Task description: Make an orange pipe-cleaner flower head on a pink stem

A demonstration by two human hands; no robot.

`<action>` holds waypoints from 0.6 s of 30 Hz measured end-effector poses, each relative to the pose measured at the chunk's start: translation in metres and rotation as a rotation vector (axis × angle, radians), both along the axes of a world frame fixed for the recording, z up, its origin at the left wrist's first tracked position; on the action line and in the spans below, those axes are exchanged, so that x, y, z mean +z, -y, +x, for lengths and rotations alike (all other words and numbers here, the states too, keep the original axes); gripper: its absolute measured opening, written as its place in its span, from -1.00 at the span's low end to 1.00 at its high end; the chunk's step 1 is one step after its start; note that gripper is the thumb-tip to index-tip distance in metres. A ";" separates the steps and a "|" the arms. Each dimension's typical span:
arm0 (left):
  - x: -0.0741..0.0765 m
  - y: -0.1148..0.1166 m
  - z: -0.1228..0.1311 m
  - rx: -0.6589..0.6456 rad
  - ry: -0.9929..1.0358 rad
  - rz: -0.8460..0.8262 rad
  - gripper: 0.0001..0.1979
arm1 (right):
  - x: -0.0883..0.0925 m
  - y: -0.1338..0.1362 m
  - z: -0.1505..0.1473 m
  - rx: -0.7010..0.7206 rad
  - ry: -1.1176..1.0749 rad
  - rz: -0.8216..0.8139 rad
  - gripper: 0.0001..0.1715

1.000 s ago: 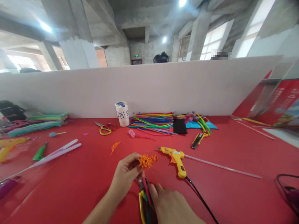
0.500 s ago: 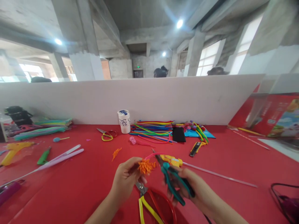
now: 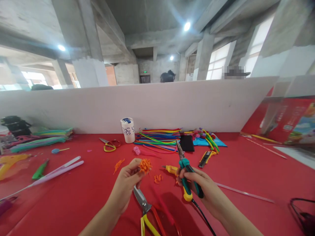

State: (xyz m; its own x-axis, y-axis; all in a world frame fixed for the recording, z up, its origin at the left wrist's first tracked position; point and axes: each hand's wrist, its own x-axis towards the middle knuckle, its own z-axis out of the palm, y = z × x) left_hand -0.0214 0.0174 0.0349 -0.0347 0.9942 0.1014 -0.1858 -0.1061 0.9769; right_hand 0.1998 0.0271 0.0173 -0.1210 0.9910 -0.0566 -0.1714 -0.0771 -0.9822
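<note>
My left hand pinches a spiky orange flower-like pompom between thumb and fingers. My right hand grips a pair of long-nosed pliers with teal and black handles, jaws pointing up and holding nothing visible. Under the right hand lies a yellow glue gun, partly hidden, its black cord running toward me. A small orange clump rests between the hands. Below it a pink strip is blurred, over large scissors with yellow and red handles.
Colourful pipe cleaners lie by the white partition, between a white tumbler and a black phone. Smaller scissors and an orange piece are left. A utility knife and clear rod lie right.
The pink strip that reached from the orange pompom to the pliers is now loose and lower. My right hand has turned the pliers upright, away from the pompom; my left hand has shifted slightly left.
</note>
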 end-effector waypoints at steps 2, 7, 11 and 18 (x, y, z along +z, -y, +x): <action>-0.004 0.001 0.005 -0.096 -0.079 -0.055 -0.88 | 0.004 0.003 -0.002 -0.007 0.043 0.050 -0.82; -0.010 0.010 0.018 -0.231 -0.061 -0.139 -0.85 | 0.019 0.013 -0.021 0.022 0.277 0.289 -0.75; -0.015 0.017 0.018 -0.297 0.036 -0.310 -0.88 | 0.016 0.019 -0.034 0.102 0.293 0.316 -0.75; -0.016 0.018 0.010 -0.341 0.020 -0.344 -0.86 | -0.002 0.018 -0.043 0.125 0.238 0.276 -0.73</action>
State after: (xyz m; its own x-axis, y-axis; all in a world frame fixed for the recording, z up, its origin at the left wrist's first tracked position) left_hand -0.0109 -0.0007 0.0193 0.3003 0.9249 -0.2330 -0.1730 0.2930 0.9403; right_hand 0.1570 0.0088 0.0155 -0.2572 0.9514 0.1696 0.0579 0.1903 -0.9800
